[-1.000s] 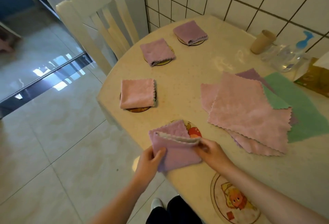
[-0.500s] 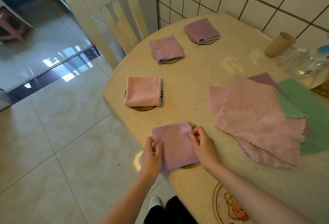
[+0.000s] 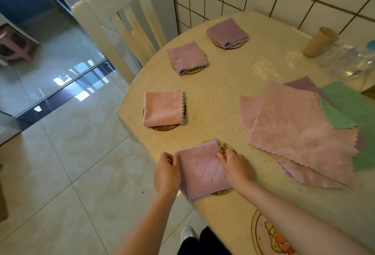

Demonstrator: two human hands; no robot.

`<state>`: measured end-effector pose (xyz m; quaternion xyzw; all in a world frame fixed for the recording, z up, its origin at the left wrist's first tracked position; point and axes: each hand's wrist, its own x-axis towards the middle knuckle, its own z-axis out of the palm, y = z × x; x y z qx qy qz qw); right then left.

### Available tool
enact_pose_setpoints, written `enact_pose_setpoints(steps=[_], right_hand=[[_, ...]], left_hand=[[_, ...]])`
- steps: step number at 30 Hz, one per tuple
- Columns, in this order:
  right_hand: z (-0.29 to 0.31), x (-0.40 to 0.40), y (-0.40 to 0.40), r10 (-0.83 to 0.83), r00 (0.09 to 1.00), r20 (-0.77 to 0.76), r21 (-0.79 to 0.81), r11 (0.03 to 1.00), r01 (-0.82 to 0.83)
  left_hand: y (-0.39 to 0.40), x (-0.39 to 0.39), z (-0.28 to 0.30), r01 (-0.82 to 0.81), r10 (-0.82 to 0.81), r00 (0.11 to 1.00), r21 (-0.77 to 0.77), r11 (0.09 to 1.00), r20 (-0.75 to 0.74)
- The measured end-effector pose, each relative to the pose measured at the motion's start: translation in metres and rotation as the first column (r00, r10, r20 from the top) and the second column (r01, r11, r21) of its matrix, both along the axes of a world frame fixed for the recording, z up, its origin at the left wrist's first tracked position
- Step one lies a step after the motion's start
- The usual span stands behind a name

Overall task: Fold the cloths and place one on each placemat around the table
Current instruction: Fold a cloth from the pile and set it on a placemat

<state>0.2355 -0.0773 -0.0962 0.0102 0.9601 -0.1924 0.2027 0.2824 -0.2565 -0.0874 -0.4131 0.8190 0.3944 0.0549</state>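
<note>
Folded purple cloth (image 3: pixel 203 170) sits on round placemat (image 3: pixel 222 192) at lower center table edge; left hand (image 3: pixel 166 170) fingers curl on its left edge, right hand (image 3: pixel 235 165) pinches its right edge. 3 more folded cloths (image 3: pixel 163 108) upper center, unfolded stack (image 3: pixel 300 133) at right

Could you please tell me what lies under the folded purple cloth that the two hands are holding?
A round placemat lies under the folded purple cloth: slivers show at its far right corner and its near edge. The cloth, the left hand and the right hand hide the rest.
</note>
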Motion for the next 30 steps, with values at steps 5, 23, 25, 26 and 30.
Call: enact_pose_setpoints(steps=[5, 23, 25, 26, 30], right_hand=[[0.012, 0.008, 0.001, -0.111, 0.989, -0.097, -0.088, 0.991, 0.103], [0.024, -0.006, 0.027, -0.146, 0.939, 0.312, -0.520, 0.801, 0.297], [0.021, -0.005, 0.034, -0.157, 0.947, 0.279, -0.529, 0.798, 0.288], [0.018, -0.005, 0.036, -0.165, 0.952, 0.257, -0.526, 0.803, 0.281], [0.009, -0.006, 0.040, -0.177, 0.975, 0.138, -0.484, 0.846, 0.222]], left_hand=[[0.014, 0.017, 0.002, -0.003, -0.002, 0.999, 0.107, 0.994, 0.041], [0.025, 0.005, 0.025, -0.027, 0.064, 0.996, 0.465, 0.885, -0.064], [0.030, 0.000, 0.024, 0.017, 0.016, 0.997, 0.424, 0.905, -0.075], [0.032, -0.001, 0.022, 0.026, 0.004, 0.997, 0.410, 0.912, -0.072], [0.043, 0.004, 0.007, 0.034, -0.021, 0.999, 0.311, 0.950, -0.045]])
